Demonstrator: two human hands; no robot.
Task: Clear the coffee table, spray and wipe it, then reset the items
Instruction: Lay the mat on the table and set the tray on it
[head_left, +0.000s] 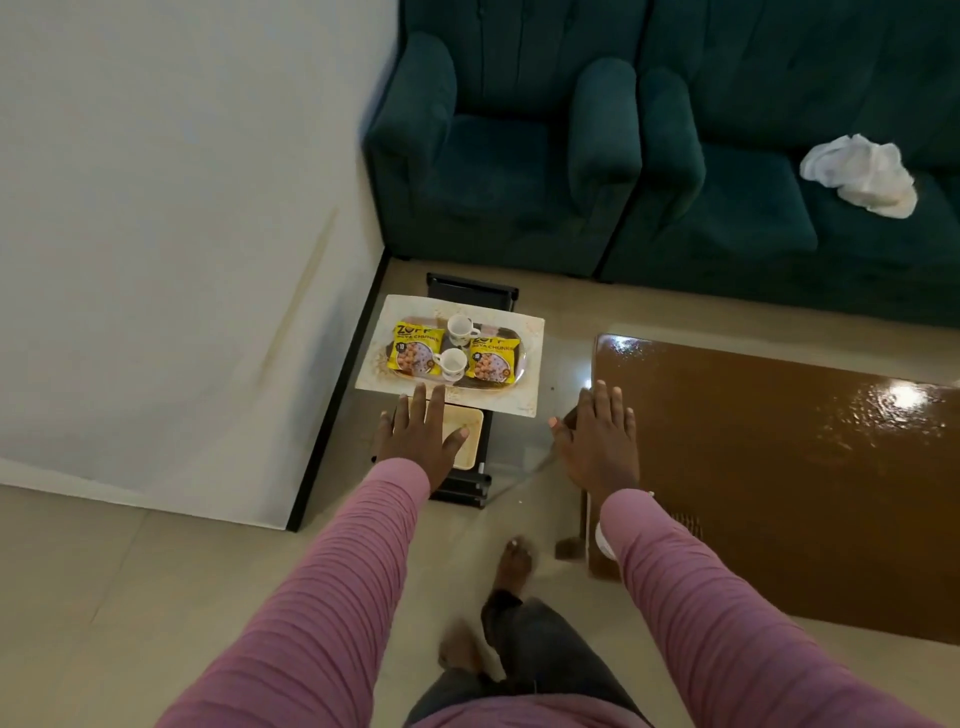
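Item: patterned oval tray (525, 358) carrying two white cups (451, 362) and two yellow snack packets (415, 349). We find it set aside on a pale mat (519, 402) over a black stand (465, 488), just beside the glossy brown counter (779, 467), presumably awaiting reset. Left hand (421, 439) and right hand (597, 441) reach toward it, fingers straight, spread and holding nothing. The stand's shelf is partly hidden, and the counter is cut off at the right.

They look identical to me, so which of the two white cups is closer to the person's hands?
The near cup, just beyond the left hand; the far cup stands behind it, toward the armchair.
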